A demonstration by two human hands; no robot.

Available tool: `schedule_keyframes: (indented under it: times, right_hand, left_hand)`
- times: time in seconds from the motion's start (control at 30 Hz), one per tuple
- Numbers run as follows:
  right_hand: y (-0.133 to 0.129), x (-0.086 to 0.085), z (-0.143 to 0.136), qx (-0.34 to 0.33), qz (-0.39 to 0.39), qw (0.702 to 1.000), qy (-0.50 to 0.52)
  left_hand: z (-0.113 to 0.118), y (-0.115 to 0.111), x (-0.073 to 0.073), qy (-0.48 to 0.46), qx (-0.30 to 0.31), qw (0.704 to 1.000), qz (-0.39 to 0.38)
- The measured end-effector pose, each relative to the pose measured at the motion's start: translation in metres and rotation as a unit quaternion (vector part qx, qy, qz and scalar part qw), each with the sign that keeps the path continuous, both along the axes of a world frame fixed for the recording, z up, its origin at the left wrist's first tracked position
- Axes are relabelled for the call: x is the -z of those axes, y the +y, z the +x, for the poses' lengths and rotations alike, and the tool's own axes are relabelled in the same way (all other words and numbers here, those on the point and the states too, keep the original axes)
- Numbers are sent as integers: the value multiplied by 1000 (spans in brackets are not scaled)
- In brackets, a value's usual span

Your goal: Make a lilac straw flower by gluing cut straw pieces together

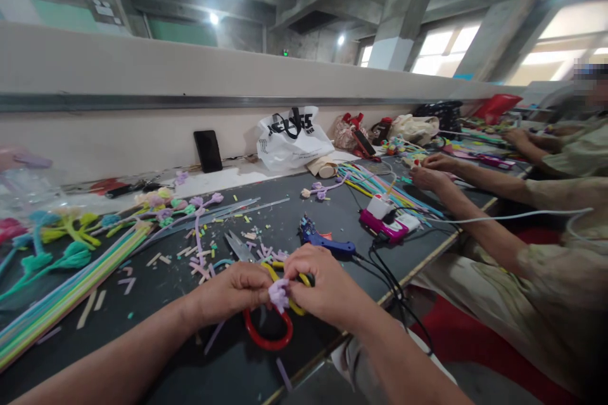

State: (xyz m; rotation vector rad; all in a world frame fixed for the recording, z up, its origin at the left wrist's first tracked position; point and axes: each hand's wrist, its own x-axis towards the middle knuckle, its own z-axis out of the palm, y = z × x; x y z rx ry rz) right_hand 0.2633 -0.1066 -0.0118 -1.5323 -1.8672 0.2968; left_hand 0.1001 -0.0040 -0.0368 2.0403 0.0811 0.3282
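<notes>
A small fluffy lilac piece (pixel 278 295) is pinched between my two hands near the table's front edge. My left hand (pixel 240 288) closes its fingers on it from the left. My right hand (pixel 316 281) grips it from the right, fingers bent. Beneath and behind the hands lie scissors with a red handle (pixel 268 343) and open metal blades (pixel 239 248); yellow handle loops (pixel 298 310) also show there, partly covered by my right hand. A blue glue gun (pixel 327 242) rests just beyond my right hand.
Pastel fuzzy stems (pixel 80 285) lie at left beside green fuzzy shapes (pixel 76 255). Short cut pieces litter the dark table (pixel 175 304). A magenta power strip (pixel 388 225) with cables stands right. A phone (pixel 208 152) leans on the partition near a white bag (pixel 294 142). Co-workers' hands work at right.
</notes>
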Motion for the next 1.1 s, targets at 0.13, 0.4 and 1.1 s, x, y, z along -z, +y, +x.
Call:
schedule_keyframes:
  times: [0.13,0.4,1.1]
  right_hand:
    - [2,1,-6,24,10,1000,17]
    - [0,-1,-7,16,-15,999,24]
    - [-3,1,-8,-34,44,997,-46]
  left_hand:
    - [-1,2,2,3,8,1000,-5]
    - [-5,6,-1,43,22,998,-43]
    - [-10,12,4,110,73,984,-124]
